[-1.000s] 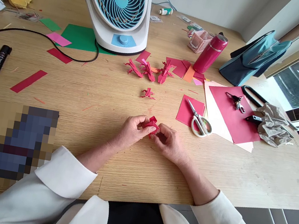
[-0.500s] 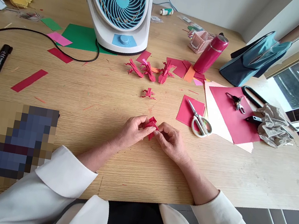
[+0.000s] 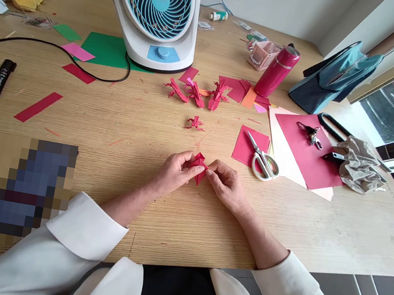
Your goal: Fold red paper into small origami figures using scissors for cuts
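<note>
Between my two hands is a small folded red paper [image 3: 200, 162], with creased points at its top and bottom. My left hand [image 3: 178, 170] pinches it from the left, thumb lying across its front. At its right edge, the thumb and fingertips of my right hand [image 3: 226, 185] are closed on the paper. Just beyond sits a small red origami figure [image 3: 195, 123] with thin legs. Farther back lie several larger folded red figures [image 3: 196, 93]. To the right, white-handled scissors [image 3: 261, 160] rest on a stack of red paper squares [image 3: 243, 143].
A white fan [image 3: 163, 14] stands at the back, its black cord [image 3: 82, 62] running left. Behind the scissors are a red thermos [image 3: 277, 72] and a blue bag [image 3: 331, 79]. Red sheets [image 3: 306, 151] and a crumpled cloth [image 3: 362, 164] lie right. A black marker [image 3: 2, 77] lies left.
The folded paper has turned slightly between my fingers, showing more of its front. Both hands stay in nearly the same place, and the things on the table have not moved.
</note>
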Available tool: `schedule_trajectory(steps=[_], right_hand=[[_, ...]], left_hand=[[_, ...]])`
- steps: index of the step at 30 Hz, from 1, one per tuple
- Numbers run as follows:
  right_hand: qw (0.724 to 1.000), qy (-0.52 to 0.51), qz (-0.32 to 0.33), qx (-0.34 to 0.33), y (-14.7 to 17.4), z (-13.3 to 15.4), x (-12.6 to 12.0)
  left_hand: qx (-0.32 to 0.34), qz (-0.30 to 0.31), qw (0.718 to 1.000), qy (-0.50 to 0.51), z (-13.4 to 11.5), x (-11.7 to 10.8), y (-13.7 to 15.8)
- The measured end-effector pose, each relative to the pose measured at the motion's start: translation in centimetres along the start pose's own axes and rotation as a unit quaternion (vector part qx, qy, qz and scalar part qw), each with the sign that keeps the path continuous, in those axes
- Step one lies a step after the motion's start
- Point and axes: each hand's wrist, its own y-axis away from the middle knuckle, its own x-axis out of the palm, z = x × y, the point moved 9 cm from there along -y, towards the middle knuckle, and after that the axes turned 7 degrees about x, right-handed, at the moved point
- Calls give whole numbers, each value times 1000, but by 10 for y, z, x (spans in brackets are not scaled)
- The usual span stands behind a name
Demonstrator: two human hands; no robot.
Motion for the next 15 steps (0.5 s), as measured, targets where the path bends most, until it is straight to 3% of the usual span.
schedule_trajectory(steps=[7, 15], right_hand=[[998, -57, -14, 29, -1, -10, -4], [999, -29, -3, 20, -2, -8, -4]], left_hand=[[-5, 4, 1000, 10, 0, 1, 0], [-11, 11, 1000, 16, 6, 1, 1]])
